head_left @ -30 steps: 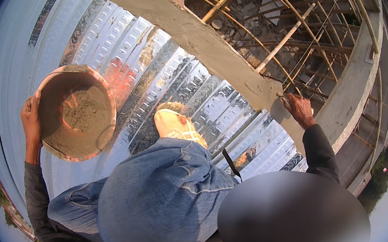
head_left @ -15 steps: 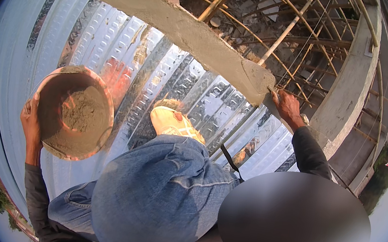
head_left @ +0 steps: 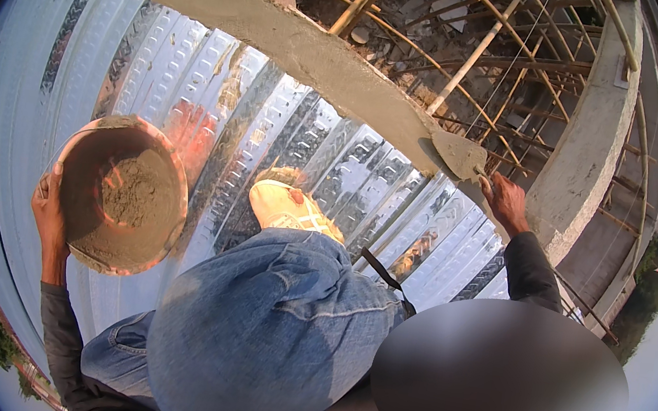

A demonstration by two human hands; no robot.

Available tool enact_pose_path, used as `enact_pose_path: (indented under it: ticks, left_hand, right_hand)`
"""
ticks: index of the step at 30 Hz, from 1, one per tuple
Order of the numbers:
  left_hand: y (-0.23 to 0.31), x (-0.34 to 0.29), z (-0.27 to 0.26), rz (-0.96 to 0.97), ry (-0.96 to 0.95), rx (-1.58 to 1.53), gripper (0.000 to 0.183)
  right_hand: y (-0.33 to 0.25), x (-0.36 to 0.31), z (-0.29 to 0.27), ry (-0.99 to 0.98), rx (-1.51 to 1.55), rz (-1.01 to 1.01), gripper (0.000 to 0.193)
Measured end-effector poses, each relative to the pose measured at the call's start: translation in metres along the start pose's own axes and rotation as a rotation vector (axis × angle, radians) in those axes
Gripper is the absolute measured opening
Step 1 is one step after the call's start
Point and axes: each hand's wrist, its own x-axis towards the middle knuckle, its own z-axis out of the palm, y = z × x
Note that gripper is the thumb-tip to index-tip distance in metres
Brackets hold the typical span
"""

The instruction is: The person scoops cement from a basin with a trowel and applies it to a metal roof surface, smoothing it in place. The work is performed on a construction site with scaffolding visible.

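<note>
My left hand (head_left: 51, 212) grips the rim of a round, mortar-stained orange pan (head_left: 180, 211). Wet grey mortar (head_left: 136, 187) lies in the bottom of the pan. Over at the right, my right hand (head_left: 506, 201) is closed round the handle of a trowel (head_left: 458, 154). Grey mortar coats the trowel's blade, which rests at or just above the right end of a smoothed mortar strip (head_left: 315, 58). That strip runs along the edge of the ribbed metal sheet. Whether the blade touches the mortar I cannot tell.
Shiny ribbed metal decking (head_left: 273, 127) lies under me, with my shoe (head_left: 292, 205) on it. Beyond the strip, bamboo poles (head_left: 478, 50) cross over a drop with rubble below. A concrete beam (head_left: 590, 148) stands at the right. A blurred oval covers the lower right.
My right hand has shifted slightly right and down. The trowel's blade has turned, so its mortar-coated face now shows. The left hand still holds the pan in nearly the same place.
</note>
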Motion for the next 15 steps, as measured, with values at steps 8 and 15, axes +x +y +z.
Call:
enact_pose_path:
  ticks: [8, 15]
  left_hand:
    - [0.006, -0.004, 0.000, 0.000, -0.009, -0.008, 0.052]
    - [0.007, 0.000, 0.000, 0.009, -0.026, 0.046, 0.052]
  right_hand:
    - [0.028, -0.020, 0.005, 0.004, -0.074, -0.108, 0.038]
    - [0.001, -0.027, 0.003, 0.153, 0.114, 0.159, 0.045]
